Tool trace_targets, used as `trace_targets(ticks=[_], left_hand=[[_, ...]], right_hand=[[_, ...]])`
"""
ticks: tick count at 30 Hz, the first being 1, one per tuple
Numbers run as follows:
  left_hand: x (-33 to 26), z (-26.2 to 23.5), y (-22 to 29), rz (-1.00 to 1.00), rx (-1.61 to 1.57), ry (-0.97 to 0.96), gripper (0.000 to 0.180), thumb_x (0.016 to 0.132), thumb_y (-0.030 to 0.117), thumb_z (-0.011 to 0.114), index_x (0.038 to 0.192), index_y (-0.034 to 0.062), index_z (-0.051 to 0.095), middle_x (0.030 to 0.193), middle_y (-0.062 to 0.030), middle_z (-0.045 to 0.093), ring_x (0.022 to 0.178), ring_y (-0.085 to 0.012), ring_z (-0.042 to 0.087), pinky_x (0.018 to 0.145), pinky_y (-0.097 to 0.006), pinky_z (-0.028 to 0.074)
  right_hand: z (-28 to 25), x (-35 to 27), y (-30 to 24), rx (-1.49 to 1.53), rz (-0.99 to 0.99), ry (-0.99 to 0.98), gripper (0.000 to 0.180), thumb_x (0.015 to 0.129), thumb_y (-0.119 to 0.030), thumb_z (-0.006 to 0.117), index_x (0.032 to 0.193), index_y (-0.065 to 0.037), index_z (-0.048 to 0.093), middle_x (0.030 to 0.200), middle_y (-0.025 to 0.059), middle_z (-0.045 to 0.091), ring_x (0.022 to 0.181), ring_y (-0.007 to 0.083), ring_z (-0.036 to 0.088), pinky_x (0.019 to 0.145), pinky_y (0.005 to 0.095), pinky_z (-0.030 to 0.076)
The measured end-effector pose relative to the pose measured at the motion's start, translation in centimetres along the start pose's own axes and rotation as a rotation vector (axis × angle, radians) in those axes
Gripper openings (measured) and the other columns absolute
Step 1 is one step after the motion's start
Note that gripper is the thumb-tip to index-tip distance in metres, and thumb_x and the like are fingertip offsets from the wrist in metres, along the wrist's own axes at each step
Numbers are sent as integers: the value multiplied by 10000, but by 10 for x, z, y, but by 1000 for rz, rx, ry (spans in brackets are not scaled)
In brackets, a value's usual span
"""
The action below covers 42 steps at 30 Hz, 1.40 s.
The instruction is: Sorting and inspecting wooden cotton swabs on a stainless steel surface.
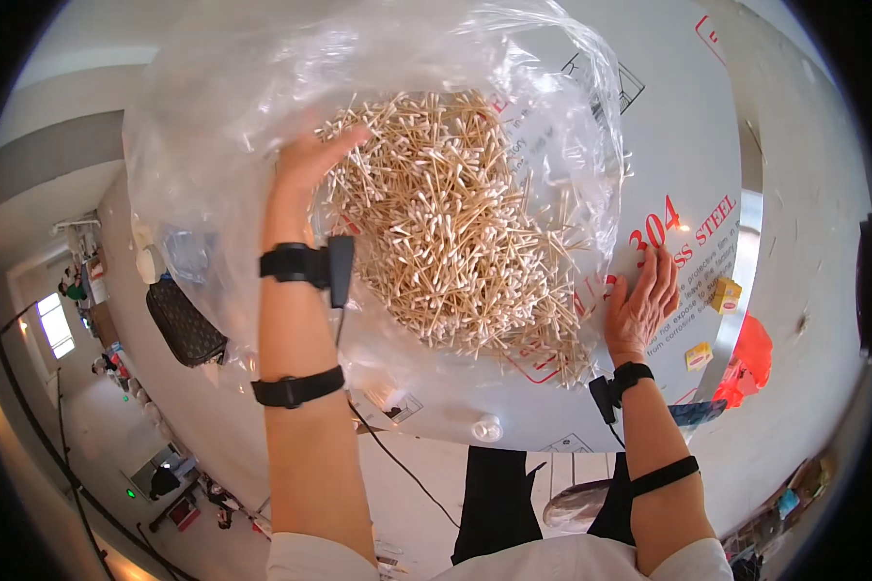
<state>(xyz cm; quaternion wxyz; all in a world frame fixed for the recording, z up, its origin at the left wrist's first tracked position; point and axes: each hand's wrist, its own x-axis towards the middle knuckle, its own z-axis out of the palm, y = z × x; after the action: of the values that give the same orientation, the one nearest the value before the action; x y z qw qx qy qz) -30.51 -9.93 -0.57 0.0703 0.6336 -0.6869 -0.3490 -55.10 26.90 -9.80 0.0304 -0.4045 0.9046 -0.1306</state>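
Observation:
A large clear plastic bag lies open on a steel table covered in printed white film. Inside it sits a big heap of cotton swabs with pale wooden sticks and white tips. My left hand is reaching into the bag, fingers together, resting on the upper left edge of the heap. My right hand lies flat on the table with fingers spread, pressing the bag's right edge beside the heap. Both forearms wear black straps and a wrist device.
A dark patterned pouch sits by the table's left edge. A small white round cap lies near the front edge. Small yellow boxes and a red object are at the right. A black cable hangs below.

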Motion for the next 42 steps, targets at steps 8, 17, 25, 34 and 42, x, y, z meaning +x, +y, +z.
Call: trace_targets(ticks=[8,17,25,34,42], left_hand=[[-53,46,-20,266,328,300,509,739,171,677,1227,94,554,1143,-179,585,990,-330,585,859,-418,452],[-128,49,36,561,177,-91,628,819,404,691,1304,60,489,1355,-278,413,1246,-443,401,1036,-495,342],[-41,91,57,293,342,-15,543,767,296,715,1201,16,548,1203,-233,505,1142,-402,471,984,-477,392],[-136,88,64,453,252,85,268,751,42,660,1003,26,570,1062,-175,523,1002,-342,527,812,-411,467],[-142,79,-29,33,-546,411,456,938,172,573,1361,56,449,1446,-126,341,1308,-218,368,969,-324,429]], right_hand=[[1,-1,-10,22,-12,-11,608,830,-210,582,1393,-99,382,1470,106,344,1367,291,293,1107,464,177],[0,0,-8,23,3,-16,611,828,-209,579,1397,-106,382,1469,101,345,1369,288,292,1109,462,171],[2,2,-6,-4,-18,12,606,832,-217,581,1395,-105,386,1458,99,362,1361,295,303,1108,464,174],[4,-1,-8,2,-41,20,604,840,-221,582,1397,-107,381,1459,95,362,1361,296,299,1103,464,176],[1,1,-6,-3,-39,30,584,859,-231,569,1398,-108,383,1455,94,366,1360,300,298,1096,465,181]])
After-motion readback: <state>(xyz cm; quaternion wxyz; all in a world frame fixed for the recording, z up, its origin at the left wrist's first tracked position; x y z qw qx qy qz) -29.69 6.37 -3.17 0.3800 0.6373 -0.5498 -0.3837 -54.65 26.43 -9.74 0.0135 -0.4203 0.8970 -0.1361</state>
